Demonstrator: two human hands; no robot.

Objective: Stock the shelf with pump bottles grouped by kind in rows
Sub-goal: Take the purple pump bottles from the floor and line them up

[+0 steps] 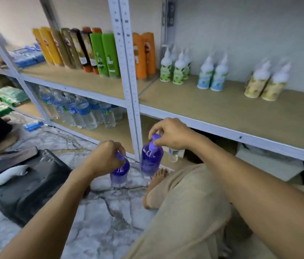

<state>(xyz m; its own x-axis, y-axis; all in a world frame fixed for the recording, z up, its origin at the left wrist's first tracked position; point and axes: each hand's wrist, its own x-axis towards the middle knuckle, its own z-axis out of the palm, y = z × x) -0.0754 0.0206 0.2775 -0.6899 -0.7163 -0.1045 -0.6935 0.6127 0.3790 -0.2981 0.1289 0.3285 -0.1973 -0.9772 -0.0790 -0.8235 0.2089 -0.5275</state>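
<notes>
My left hand grips the pump head of a purple pump bottle low over the marble floor. My right hand pinches the pump of a second purple pump bottle, held higher, just below the shelf's front edge. On the wooden shelf stand white pump bottles in pairs: green-labelled, blue-labelled and yellow-labelled.
A white upright post divides the shelving. Left of it stand tall shampoo bottles, with water bottles on the shelf below. A black bin holding a white object lies on the floor at left. My bent knee is under my right arm.
</notes>
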